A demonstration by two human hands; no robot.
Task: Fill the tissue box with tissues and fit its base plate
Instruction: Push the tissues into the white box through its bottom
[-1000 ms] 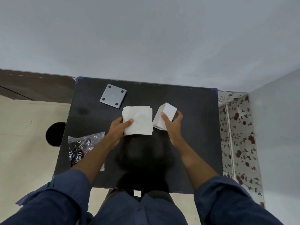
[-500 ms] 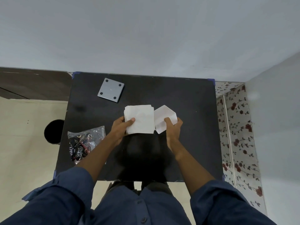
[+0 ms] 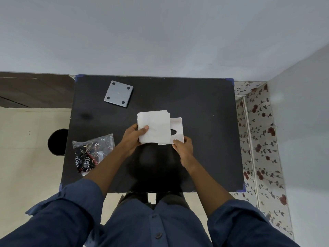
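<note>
My left hand (image 3: 133, 136) grips a stack of white tissues (image 3: 154, 127) at its left edge, thumb on top, above the middle of the black table (image 3: 204, 122). My right hand (image 3: 183, 146) holds the white tissue box (image 3: 177, 125) by its near right corner. The box faces up with its oval slot showing, and the tissue stack covers its left part. The grey square base plate (image 3: 119, 93), with four dark round feet at its corners, lies apart at the table's far left.
A clear plastic wrapper with black print (image 3: 92, 152) lies at the table's near left. A dark round bin (image 3: 57, 142) stands on the floor left of the table. A floral-patterned surface (image 3: 258, 139) runs along the right side.
My right hand has turned the tissue box so its slotted face points up and has moved it left under the tissue stack. My left hand still grips the stack.
</note>
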